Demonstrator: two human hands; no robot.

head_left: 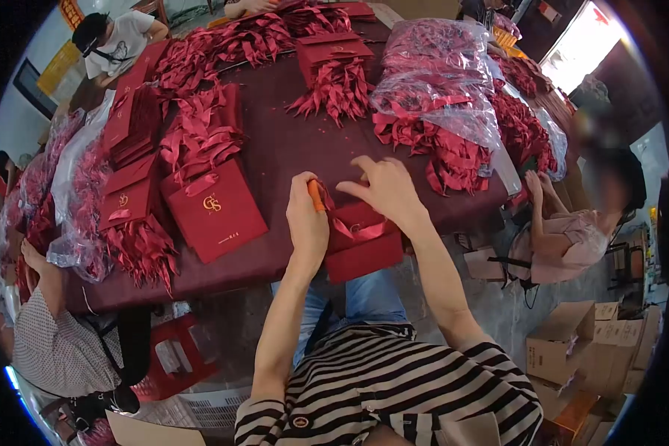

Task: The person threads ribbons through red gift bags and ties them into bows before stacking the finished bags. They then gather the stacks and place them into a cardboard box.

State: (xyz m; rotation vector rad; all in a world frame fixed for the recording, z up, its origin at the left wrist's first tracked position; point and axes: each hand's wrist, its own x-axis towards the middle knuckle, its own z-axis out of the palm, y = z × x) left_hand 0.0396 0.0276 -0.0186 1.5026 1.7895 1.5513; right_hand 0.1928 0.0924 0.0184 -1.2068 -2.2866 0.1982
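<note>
My left hand (308, 221) is closed around a small orange tool (317, 195), of which only the orange part shows clearly. Just right of it, a red paper gift bag (364, 260) with a ribbon handle (358, 231) is at the table's front edge above my lap. My right hand (383, 192) hovers over the bag's upper right side, fingers spread and curved, with nothing visible in them. Whether the left fingers also pinch the bag or its ribbon is hidden.
A dark red cloth covers the table (275, 149). Finished-looking red bags (214, 212) lie at left, with ribbon-handled piles (334, 82) at the back. A plastic-wrapped bundle (438, 82) stands at right. People sit around the table; cardboard boxes (561, 342) stand on the floor.
</note>
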